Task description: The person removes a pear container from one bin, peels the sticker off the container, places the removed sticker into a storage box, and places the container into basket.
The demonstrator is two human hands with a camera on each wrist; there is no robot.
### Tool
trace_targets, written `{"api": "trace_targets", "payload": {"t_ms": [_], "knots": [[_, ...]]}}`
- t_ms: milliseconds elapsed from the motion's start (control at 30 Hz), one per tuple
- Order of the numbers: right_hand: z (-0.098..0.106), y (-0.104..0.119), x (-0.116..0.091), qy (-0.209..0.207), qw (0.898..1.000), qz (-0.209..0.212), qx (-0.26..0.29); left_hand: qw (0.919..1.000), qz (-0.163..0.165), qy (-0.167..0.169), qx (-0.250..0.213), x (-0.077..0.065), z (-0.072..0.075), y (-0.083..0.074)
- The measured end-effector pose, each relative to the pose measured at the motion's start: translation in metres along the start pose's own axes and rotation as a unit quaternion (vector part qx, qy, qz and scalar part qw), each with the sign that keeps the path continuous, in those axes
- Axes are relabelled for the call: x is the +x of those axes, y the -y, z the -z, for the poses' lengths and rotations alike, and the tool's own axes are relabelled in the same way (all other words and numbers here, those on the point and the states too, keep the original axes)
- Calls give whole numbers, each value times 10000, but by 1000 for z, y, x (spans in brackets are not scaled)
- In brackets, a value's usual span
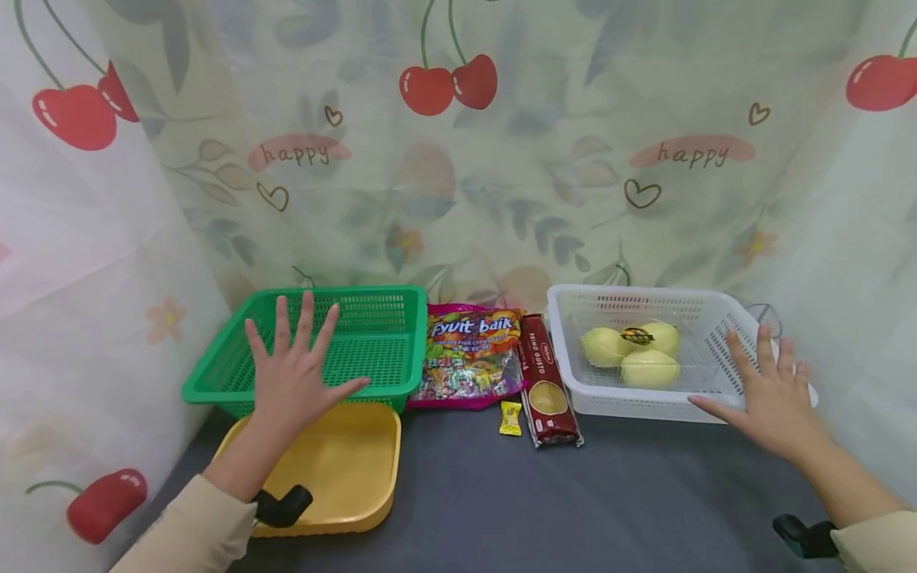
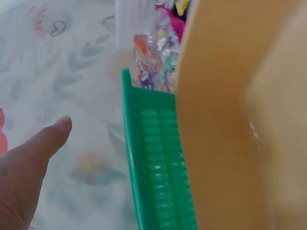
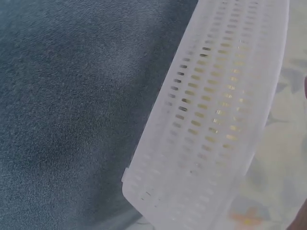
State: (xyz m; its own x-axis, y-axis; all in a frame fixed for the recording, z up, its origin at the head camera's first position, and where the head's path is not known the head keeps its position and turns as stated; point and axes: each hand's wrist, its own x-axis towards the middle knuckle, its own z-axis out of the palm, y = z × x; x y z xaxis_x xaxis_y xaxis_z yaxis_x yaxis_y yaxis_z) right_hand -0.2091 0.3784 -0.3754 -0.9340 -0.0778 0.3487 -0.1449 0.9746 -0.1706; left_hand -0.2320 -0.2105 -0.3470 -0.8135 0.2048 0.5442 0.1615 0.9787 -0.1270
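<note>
My left hand (image 1: 297,370), fingers spread, hovers over the green basket (image 1: 423,342) and the back of the yellow tray (image 1: 358,477); it holds nothing. At the right, my right hand (image 1: 777,394) is spread too, above the right end of the white basket (image 1: 645,407), with nothing in its grasp. Inside that basket lies a clear-wrapped pack of pale yellow-green round fruits (image 1: 648,370) with a dark label. In the left wrist view, one finger (image 2: 43,148) points past the green basket (image 2: 163,158). The right wrist view shows the white basket's slotted side (image 3: 201,105).
Between the baskets lie a pink candy bag (image 1: 469,358) and a dark red spaghetti pack (image 1: 548,390). A small yellow wrapped candy (image 1: 510,419) sits in front of them. The dark grey tabletop (image 1: 501,501) extends toward me. A patterned curtain (image 1: 458,199) hangs behind.
</note>
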Motion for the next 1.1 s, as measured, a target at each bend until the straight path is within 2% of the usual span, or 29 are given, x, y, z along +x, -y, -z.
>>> {"api": "trace_targets", "payload": {"t_ms": [133,367,533,700,833,1100], "knots": [[-6,-3,4,85,9995,35,304,10000,-23,-13,-70,10,-2,-11],[-6,-12,15,63,9992,-41,405,9998,-113,138,-78,23,-12,-37],[-6,-14,24,268,9957,-114,877,9995,-47,259,-174,30,-17,-53],[-8,-14,31,468,9913,-284,1201,9967,-2,527,-613,39,-20,-72],[-9,-14,40,738,9877,-433,1307,9914,75,734,-1079,45,-21,-90],[-10,-13,61,1253,9745,-744,1707,9809,-82,814,-1767,48,-30,-132]]}}
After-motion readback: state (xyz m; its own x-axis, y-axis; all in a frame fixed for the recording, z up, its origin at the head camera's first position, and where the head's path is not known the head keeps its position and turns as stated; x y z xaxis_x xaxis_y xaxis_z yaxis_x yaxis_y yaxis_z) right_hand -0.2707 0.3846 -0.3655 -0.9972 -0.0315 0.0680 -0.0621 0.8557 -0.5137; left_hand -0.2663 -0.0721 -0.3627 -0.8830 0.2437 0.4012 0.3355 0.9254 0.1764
